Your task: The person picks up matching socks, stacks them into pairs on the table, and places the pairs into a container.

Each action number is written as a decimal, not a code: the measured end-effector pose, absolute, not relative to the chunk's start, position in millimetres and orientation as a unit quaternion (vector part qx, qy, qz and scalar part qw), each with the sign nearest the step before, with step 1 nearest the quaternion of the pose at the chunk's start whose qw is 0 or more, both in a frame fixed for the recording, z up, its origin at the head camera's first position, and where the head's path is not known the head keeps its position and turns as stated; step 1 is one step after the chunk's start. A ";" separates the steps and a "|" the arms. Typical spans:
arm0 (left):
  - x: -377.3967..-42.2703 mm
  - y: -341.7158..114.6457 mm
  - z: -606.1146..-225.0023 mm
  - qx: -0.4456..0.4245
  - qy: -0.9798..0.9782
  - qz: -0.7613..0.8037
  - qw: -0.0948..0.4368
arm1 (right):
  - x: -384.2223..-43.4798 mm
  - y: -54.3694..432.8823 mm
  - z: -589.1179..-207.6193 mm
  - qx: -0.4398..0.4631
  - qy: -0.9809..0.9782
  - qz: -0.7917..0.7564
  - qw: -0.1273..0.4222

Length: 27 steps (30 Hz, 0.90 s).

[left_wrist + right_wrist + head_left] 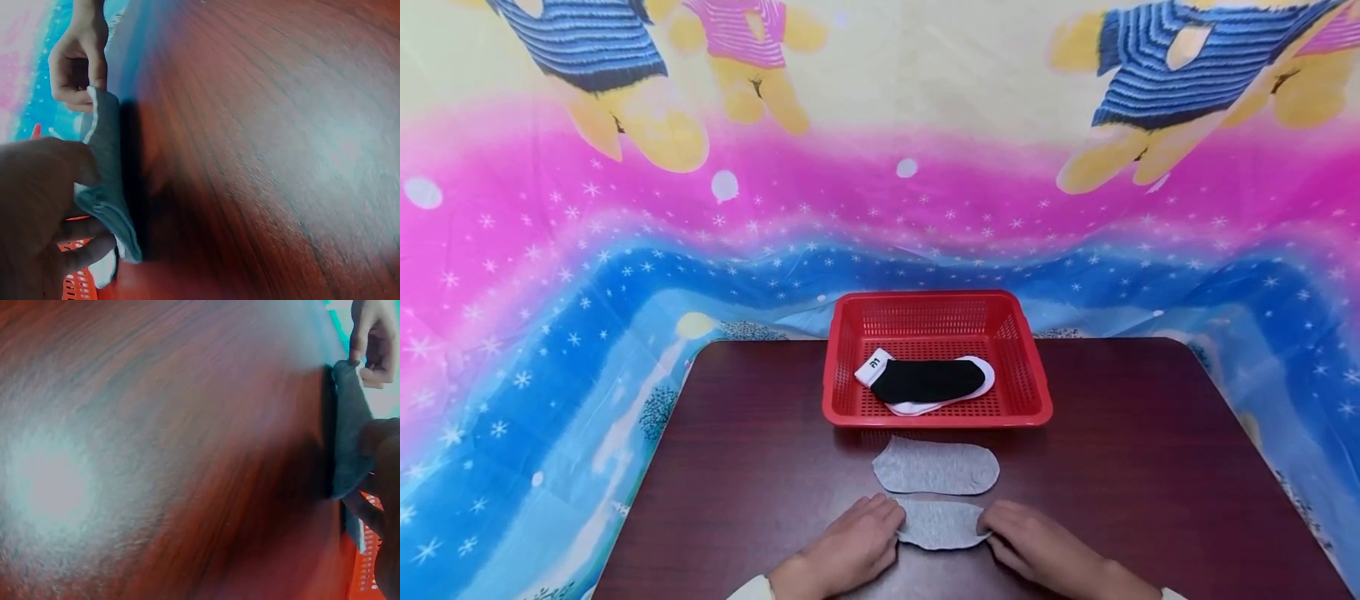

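Observation:
A short grey sock [942,523] is stretched sideways between my two hands, just off or on the table near its front edge. My left hand [859,540] pinches the left end, and my right hand [1037,543] pinches the right end. Both wrist views show the sock [107,150] held between fingers and thumbs, with a dark shadow beside it. A second grey sock [936,467] lies flat just beyond, parallel to the first. Fingertips are partly hidden behind the fabric.
Behind the socks stands a red perforated basket [937,422]. In it a black sock [928,381] with a white cuff lies over white fabric [989,373]. The dark wooden table [737,450] meets a patterned cloth [587,275] at its back and sides.

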<state>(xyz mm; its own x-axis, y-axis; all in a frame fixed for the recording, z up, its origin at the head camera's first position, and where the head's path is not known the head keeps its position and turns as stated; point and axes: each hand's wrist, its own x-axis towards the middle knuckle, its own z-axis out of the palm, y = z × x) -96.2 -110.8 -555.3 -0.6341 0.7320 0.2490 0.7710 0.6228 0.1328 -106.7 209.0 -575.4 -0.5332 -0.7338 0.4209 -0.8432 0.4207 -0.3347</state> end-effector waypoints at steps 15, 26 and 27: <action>-101.8 -102.3 -537.0 -0.097 -0.805 -0.565 -0.153 | -104.9 196.4 -538.9 0.184 -0.788 0.572 -0.136; -107.3 -99.1 -558.5 0.027 -0.765 -0.614 -0.192 | -113.3 195.0 -566.3 0.051 -0.848 0.503 -0.160; -107.1 -99.3 -557.8 0.023 -0.767 -0.612 -0.194 | -113.7 195.0 -566.8 0.046 -0.852 0.497 -0.157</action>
